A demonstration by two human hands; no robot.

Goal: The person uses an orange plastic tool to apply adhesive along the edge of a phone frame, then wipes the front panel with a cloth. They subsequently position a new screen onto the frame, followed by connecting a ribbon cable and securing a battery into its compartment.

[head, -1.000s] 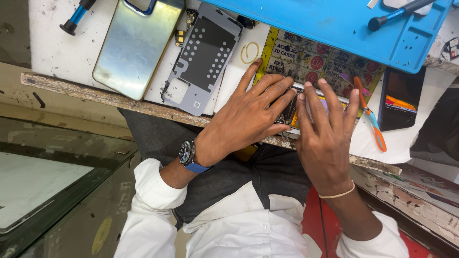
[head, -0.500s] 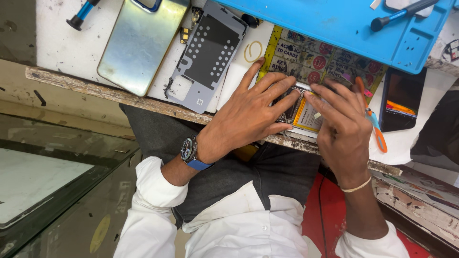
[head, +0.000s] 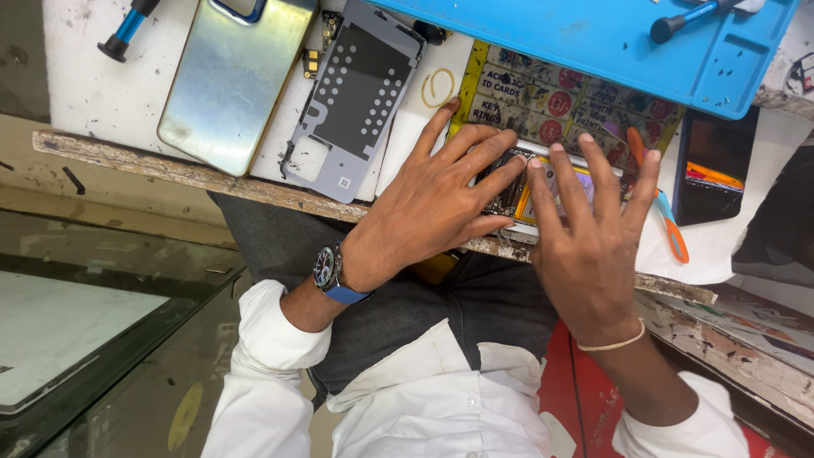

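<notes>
Right hand (head: 589, 246) slid back; both hands flat, fingers spread, covering opened phone (head: 519, 197); scissors (head: 657, 203) beside.

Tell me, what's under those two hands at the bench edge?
An opened phone lies under the left hand and right hand; its circuit parts and a yellow patch show between the fingers. The rest of it is covered.

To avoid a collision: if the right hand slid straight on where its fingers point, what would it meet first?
Probably the near edge of the blue work mat: the right hand points its fingers up the bench, over the yellow printed sheet, toward it. Height is hard to judge.
</notes>
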